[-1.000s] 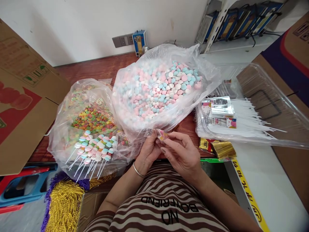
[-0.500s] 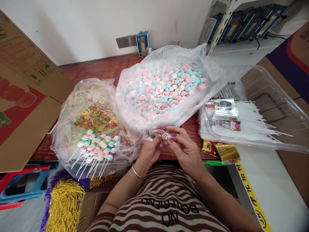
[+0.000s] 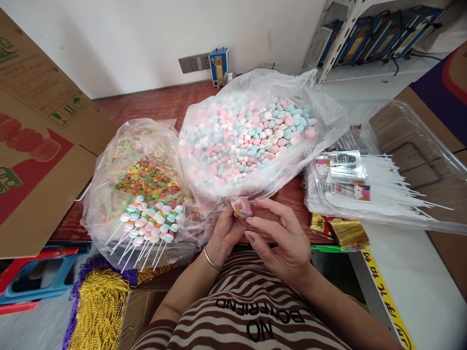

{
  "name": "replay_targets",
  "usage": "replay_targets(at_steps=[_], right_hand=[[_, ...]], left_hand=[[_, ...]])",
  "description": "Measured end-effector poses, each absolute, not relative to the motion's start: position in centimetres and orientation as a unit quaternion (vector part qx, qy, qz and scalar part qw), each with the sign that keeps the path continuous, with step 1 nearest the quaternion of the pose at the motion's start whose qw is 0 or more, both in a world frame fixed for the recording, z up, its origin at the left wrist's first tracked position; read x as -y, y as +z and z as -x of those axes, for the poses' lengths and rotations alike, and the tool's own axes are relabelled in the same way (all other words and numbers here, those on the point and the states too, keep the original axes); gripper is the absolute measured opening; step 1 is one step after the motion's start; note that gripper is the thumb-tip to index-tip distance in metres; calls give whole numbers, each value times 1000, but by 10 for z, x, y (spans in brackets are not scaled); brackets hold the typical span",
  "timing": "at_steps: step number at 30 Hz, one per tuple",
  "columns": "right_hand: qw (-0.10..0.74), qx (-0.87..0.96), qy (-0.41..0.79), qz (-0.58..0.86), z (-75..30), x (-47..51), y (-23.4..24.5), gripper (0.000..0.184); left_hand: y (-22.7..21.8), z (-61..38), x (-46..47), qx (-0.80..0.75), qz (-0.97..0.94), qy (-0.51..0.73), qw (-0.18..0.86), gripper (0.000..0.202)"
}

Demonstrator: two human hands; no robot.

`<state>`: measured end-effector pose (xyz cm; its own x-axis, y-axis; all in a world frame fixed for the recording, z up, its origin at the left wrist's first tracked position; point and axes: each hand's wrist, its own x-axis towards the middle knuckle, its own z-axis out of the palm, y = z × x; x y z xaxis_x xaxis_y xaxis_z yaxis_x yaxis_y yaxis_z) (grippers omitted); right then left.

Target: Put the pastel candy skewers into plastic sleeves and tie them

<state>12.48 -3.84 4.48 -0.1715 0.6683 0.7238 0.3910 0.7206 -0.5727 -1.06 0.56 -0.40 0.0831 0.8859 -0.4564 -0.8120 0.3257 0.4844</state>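
Observation:
My left hand (image 3: pixel 225 231) pinches a small clear plastic bag with a pink and yellow print (image 3: pixel 242 207). To its right my right hand (image 3: pixel 279 238) has its fingers apart, the index fingertip close by the bag's edge; whether they touch I cannot tell. Behind both hands lies a big clear bag of pink, blue and white candies (image 3: pixel 255 138). Left of my hands sits a clear bag of small multicoloured ring candies (image 3: pixel 146 180). Several candy skewers on white sticks (image 3: pixel 151 223) rest on that bag's front.
On the right, a clear plastic tray holds white sticks (image 3: pixel 394 187) and packs of printed bags (image 3: pixel 345 167). Gold twist ties (image 3: pixel 346 233) lie at the table's front edge. A cardboard box (image 3: pixel 40 146) stands at left, gold and purple bead strands (image 3: pixel 98 306) below it.
The small bag has turned so its printed face shows upward in my left hand. My right hand's fingers have come off it and spread, shifting slightly right.

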Motion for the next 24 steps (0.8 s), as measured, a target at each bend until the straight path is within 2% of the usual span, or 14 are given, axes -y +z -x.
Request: replay_targets(at_steps=[4, 9, 13, 16, 19, 22, 24], right_hand=[[539, 754, 133, 351, -125, 40, 51, 22], [519, 763, 132, 363, -125, 34, 55, 23], [461, 815, 158, 313, -100, 7, 52, 22], [389, 872, 190, 227, -51, -13, 49, 17], [272, 930, 184, 163, 18, -22, 49, 19], [120, 978, 133, 107, 97, -20, 49, 25], [75, 989, 105, 67, 148, -14, 45, 26]], left_hand=[[-2, 14, -5, -279, -1, 591, 757, 29], [13, 38, 8, -247, -29, 657, 711, 35], [27, 90, 43, -260, -51, 724, 637, 44], [24, 134, 86, -263, -42, 799, 539, 55], [13, 168, 129, -259, -33, 856, 446, 56], [1, 188, 159, -233, -34, 885, 402, 52], [-5, 195, 171, -207, -32, 894, 396, 51]])
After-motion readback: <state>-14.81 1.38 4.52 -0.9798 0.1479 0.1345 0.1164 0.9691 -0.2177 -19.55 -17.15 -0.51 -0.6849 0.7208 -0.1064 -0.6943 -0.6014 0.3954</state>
